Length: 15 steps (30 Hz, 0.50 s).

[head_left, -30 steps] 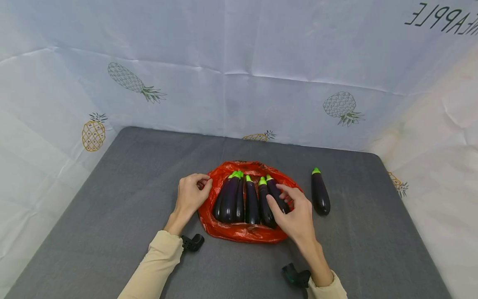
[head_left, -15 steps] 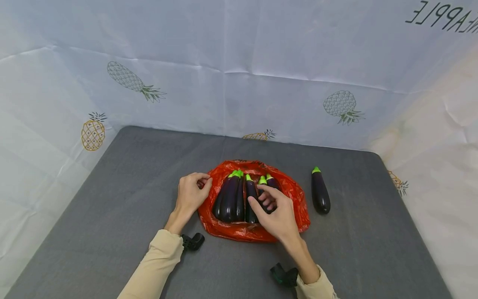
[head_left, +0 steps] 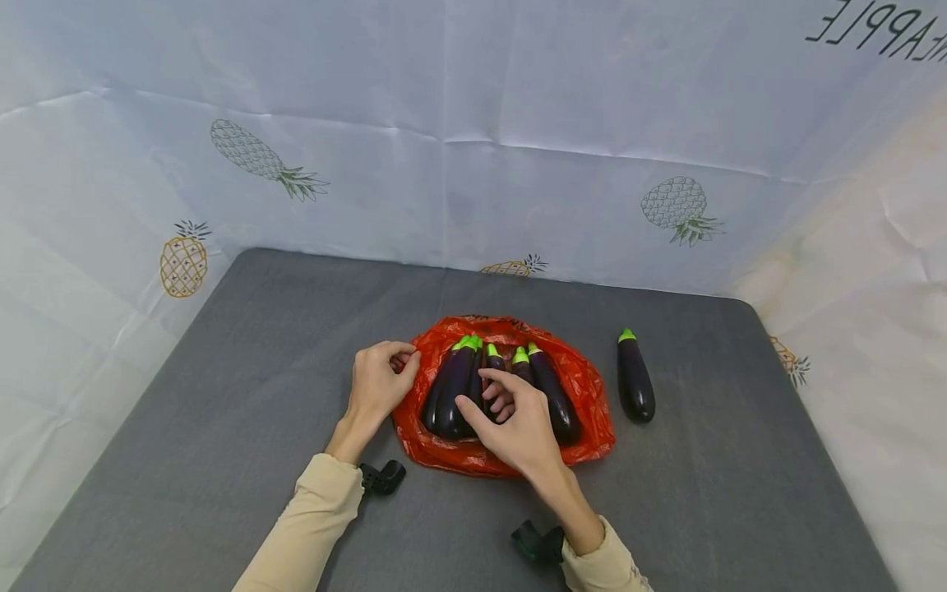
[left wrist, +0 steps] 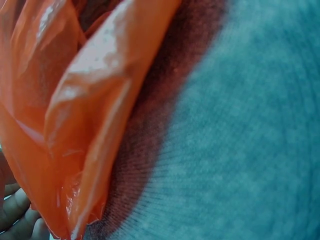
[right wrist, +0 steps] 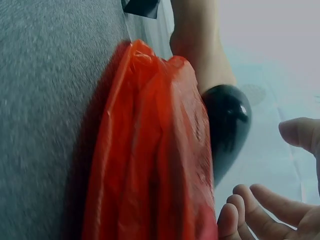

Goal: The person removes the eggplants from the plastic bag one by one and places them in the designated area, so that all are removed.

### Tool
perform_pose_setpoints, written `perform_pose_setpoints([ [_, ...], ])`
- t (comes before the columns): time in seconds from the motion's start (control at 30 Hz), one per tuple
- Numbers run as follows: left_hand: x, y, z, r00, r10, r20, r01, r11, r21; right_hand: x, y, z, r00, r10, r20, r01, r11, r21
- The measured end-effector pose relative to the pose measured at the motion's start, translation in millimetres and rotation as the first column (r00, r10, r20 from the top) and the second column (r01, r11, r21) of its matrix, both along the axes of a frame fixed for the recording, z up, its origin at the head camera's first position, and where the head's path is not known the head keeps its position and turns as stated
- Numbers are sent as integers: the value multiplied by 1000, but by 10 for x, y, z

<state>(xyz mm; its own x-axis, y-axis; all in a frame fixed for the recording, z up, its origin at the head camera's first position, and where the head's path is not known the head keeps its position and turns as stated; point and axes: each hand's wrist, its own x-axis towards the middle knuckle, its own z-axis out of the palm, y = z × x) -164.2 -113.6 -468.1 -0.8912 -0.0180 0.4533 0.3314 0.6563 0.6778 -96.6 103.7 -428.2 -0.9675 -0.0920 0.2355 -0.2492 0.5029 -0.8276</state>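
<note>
A red plastic bag (head_left: pixel 593 403), its mouth spread wide, lies mid-table with several eggplants (head_left: pixel 453 396) side by side inside, green stem ends pointing away. At the bag's left edge, my left hand (head_left: pixel 377 385) pinches the plastic. In the left wrist view, fingers (left wrist: pixel 17 212) show beside the gathered bag (left wrist: pixel 65 115). My right hand (head_left: pixel 521 423) hovers over the middle eggplants with thumb and fingers apart, hiding parts of them. From the right wrist, one eggplant's dark round end (right wrist: pixel 227 120) rises above the bag's edge, and nothing sits between thumb and fingers.
One loose eggplant (head_left: pixel 635 380) lies on the grey tabletop (head_left: pixel 710 477), to the right of the bag. A pale cloth wall (head_left: pixel 444 197) printed with pineapples stands behind the table and along its sides. Black devices (head_left: pixel 383 478) are worn on the wrists.
My right hand has moved left across the bag, from the right-hand eggplants to the middle ones, uncovering the rightmost eggplant. The left hand has kept its place at the bag's edge.
</note>
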Motion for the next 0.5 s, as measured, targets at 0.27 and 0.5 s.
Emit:
perform_pose_setpoints([
  [0.27,-3,3,2,1000,4,3,-4,1000,-6,-5,-109,-52,1000,-15,17,14,999,36],
  [0.5,-3,0,4,1000,2,-11,-2,1000,-9,-3,-154,-34,999,-32,23,30,996,89],
])
